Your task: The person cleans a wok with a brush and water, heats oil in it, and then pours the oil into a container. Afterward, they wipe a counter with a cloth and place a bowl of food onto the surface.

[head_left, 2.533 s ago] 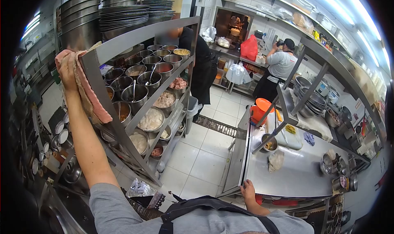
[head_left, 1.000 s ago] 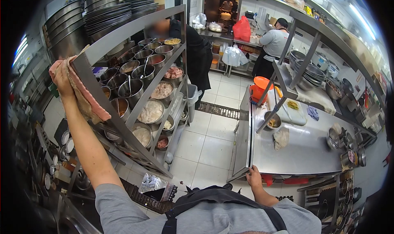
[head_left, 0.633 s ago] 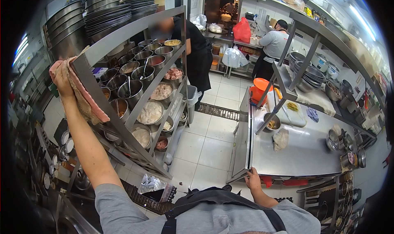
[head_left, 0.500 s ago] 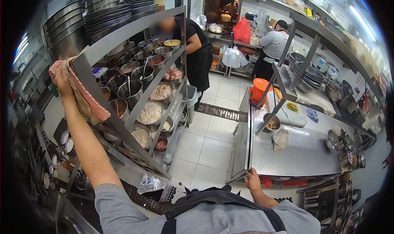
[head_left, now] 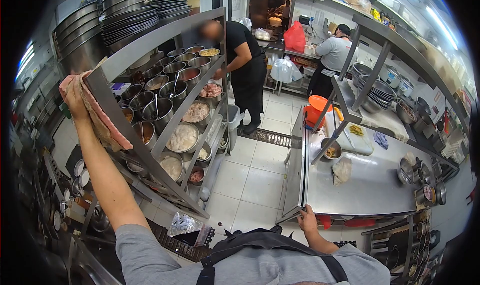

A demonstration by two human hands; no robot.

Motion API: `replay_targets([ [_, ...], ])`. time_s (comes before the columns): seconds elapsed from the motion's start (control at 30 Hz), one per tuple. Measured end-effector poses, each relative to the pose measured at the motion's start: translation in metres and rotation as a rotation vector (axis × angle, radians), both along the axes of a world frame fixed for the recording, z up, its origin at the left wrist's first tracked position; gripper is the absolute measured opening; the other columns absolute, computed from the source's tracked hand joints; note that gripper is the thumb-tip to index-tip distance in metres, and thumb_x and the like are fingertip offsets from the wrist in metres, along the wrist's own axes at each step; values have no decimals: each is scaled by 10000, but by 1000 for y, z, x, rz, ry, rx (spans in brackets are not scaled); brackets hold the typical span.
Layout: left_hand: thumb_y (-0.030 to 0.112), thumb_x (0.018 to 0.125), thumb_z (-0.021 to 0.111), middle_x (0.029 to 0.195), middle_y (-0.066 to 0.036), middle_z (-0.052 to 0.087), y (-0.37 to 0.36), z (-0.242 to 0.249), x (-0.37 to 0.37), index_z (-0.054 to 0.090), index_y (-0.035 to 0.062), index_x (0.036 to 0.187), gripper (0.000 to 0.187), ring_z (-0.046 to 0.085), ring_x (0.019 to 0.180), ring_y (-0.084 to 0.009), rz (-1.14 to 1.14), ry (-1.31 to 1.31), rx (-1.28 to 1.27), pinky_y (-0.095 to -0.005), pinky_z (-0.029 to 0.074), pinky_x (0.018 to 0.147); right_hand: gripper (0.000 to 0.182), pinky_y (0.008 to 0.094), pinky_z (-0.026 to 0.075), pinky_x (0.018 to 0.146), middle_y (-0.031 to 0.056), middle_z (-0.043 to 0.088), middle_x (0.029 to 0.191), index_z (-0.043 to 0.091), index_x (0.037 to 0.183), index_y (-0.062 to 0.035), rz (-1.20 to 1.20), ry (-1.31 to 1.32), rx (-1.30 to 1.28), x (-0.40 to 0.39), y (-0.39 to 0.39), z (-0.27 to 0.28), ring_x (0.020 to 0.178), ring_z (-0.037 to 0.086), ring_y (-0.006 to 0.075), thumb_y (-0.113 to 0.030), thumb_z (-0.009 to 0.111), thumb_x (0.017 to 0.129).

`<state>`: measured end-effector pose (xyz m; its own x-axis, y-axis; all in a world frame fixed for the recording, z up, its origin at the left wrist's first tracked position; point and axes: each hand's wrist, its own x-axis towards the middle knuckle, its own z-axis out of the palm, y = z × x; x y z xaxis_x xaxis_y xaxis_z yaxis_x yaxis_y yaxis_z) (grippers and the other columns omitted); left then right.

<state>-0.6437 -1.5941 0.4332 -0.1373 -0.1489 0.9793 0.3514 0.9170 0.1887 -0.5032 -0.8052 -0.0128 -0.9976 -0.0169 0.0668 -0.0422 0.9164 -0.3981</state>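
My left hand (head_left: 76,104) is closed on a folded pink and brown cloth (head_left: 107,125), high at the left. The cloth drapes against the near corner of a tall steel rack (head_left: 155,36). Steel pots of food fill the rack's shelves, among them a bowl of pale, whitish food (head_left: 183,137) and one of pinkish pieces (head_left: 210,90). Low on the right, my right hand (head_left: 309,220) has its fingers curled at the near left corner of a steel table (head_left: 360,187). The undersides of its fingers are hidden.
On the table are a clear plastic bag (head_left: 342,170), a cutting board (head_left: 357,143), a blue cloth (head_left: 380,139) and metal bowls. A co-worker in black (head_left: 246,70) leans at the rack; another in grey (head_left: 331,55) stands at the back. A floor drain (head_left: 267,137) crosses the aisle.
The co-worker in black has shifted right, with head and torso now showing more beside the rack. My left hand and the cloth have barely moved; my right hand stays at the table corner.
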Motion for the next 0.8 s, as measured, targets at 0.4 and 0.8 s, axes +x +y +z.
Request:
replay_targets([
  [0.4,184,947,395,1056,-112,638,21,4,7,641,-33,1019,336,564,1033,-211,-26,-29,64,-302,371,958,313,382,363,1030,239,424,1312,656,1005,-8,6,-2,-9,-1,1,-2,1239,399,354,-111,669,711],
  [0.8,178,932,421,1062,-105,640,14,6,4,640,-20,1036,313,564,1033,-209,2,-23,50,-291,364,960,330,380,372,1017,232,412,1328,647,1025,6,-47,-29,-51,0,-4,6,1208,433,365,-112,671,718],
])
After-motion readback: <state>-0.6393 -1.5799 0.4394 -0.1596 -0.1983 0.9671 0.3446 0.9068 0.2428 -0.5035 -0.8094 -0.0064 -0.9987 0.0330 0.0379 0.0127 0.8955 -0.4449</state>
